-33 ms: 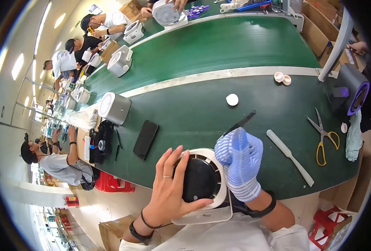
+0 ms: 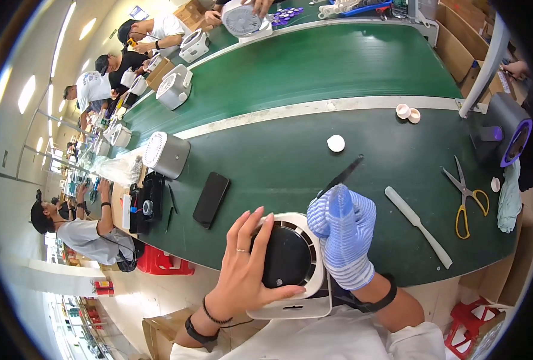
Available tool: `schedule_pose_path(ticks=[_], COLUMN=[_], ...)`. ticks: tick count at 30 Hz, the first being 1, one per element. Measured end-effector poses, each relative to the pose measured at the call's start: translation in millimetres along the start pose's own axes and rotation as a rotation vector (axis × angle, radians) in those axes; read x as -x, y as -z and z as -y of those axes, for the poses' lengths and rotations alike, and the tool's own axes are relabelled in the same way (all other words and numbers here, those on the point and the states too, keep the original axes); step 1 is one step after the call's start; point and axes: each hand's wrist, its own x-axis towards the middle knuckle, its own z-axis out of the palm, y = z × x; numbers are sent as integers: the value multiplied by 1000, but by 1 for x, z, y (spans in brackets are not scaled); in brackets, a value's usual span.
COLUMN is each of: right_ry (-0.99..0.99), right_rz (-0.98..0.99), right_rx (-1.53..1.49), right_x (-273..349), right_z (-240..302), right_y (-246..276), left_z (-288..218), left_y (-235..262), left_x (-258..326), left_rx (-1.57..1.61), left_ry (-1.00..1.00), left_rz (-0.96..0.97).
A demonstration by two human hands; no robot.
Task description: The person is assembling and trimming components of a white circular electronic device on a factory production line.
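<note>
A white fan with a round black centre and a flat white stand is held at the table's near edge. My bare left hand spans its left side, thumb on the near rim and fingers over the far left part. On my right hand is a blue-and-white striped glove. Its fingers close round a slim black tool whose end points away to the far right; I cannot make out its exact kind. That hand is up against the fan's right side, and the tool's other end is hidden.
On the green table lie a black phone, black tweezers, a white round cap, a white plastic scraper and yellow-handled scissors. A grey fan stands left. Beyond runs a green conveyor; co-workers sit along it.
The black tool's end has swung very slightly left. The view has shifted a little; both hands keep their places on the fan and the tool.
</note>
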Motion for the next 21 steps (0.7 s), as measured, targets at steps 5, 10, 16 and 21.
schedule_pose_path(ticks=[5,10,16,21], right_ry=[-161,-306,-261,118], right_rz=[-96,-231,-228,10], right_rx=[-157,-561,-593,124], right_x=[-18,-29,-19,7], right_z=[5,8,3,2], right_y=[-7,8,1,-15], left_z=[20,18,23,8], left_y=[-5,-4,2,7], left_x=[2,-4,-5,-11], left_rx=[67,101,54,-51], left_ry=[-71,-120,-134,-143], left_rz=[-6,-18,24,61])
